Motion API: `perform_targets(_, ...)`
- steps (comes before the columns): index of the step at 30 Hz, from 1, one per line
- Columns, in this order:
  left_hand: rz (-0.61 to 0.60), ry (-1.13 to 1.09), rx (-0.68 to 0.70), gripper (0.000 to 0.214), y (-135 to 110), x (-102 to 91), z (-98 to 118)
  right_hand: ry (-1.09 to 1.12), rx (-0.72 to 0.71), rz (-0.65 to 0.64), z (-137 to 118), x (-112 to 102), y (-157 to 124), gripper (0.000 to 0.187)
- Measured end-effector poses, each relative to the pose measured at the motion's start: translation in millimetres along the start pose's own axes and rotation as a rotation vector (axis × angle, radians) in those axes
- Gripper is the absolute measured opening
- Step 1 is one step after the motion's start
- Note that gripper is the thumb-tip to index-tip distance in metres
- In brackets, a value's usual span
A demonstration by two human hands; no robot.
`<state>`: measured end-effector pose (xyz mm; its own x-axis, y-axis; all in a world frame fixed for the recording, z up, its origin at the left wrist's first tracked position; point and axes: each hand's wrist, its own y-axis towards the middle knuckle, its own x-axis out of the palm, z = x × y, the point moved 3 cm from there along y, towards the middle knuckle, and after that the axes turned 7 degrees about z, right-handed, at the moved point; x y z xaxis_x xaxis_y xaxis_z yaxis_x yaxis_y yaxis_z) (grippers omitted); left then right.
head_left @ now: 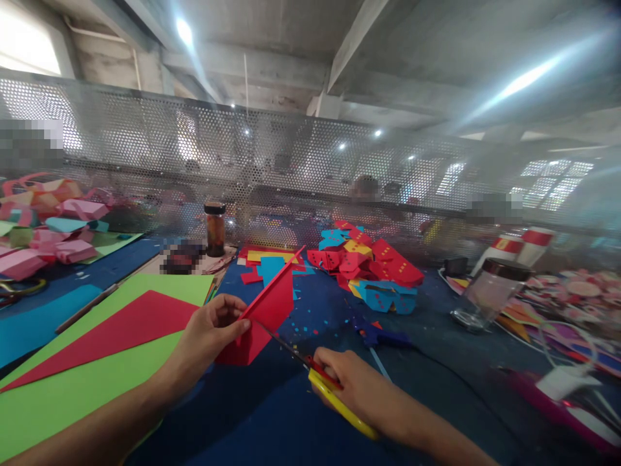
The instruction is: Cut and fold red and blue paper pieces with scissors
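Note:
Pinched between the thumb and fingers of my left hand (pixel 216 323) is a folded sheet of red paper (pixel 274 304), raised above the blue tabletop. My right hand (pixel 356 382) grips a pair of scissors (pixel 334 398) with yellow and red handles. The scissor blades point up and left and meet the red paper near its lower right part; how far they are into it I cannot tell. Under my left forearm lies a light green sheet (pixel 130 362) with a red paper triangle (pixel 121 330) on top.
Folded red, yellow and blue paper pieces (pixel 373 259) are heaped ahead. A blue glue gun (pixel 378 333) with a cord lies right of centre. A dark-lidded jar (pixel 492 294) stands right, another jar (pixel 215 230) left of centre. Pink paper shapes (pixel 72 226) pile at left before a perforated metal screen (pixel 281 155).

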<state>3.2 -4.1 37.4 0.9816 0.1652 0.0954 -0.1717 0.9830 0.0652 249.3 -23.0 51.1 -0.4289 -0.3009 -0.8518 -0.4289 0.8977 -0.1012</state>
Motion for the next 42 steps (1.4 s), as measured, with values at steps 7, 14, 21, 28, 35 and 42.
perform_targets(7,-0.006,0.000,-0.018,0.036,-2,0.5,2,-0.006,-0.005,0.002,1,0,0,0.023)
perform_targets(14,-0.017,-0.005,-0.010,0.035,2,-0.3,-4,-0.037,-0.073,0.007,3,0,-2,0.016)
perform_targets(21,-0.020,-0.003,-0.013,0.036,0,1.7,2,-0.061,-0.092,0.000,11,1,-5,0.011)
perform_targets(28,-0.012,0.000,-0.020,0.035,-2,0.1,6,-0.022,-0.050,-0.061,6,-3,-9,0.008)
perform_targets(35,0.021,-0.010,-0.017,0.038,5,-4.3,4,-0.146,0.012,-0.106,0,-33,-16,0.002)
perform_targets(42,0.065,-0.025,0.049,0.038,12,-10.8,6,-0.342,-0.050,-0.021,24,-63,-11,0.005)
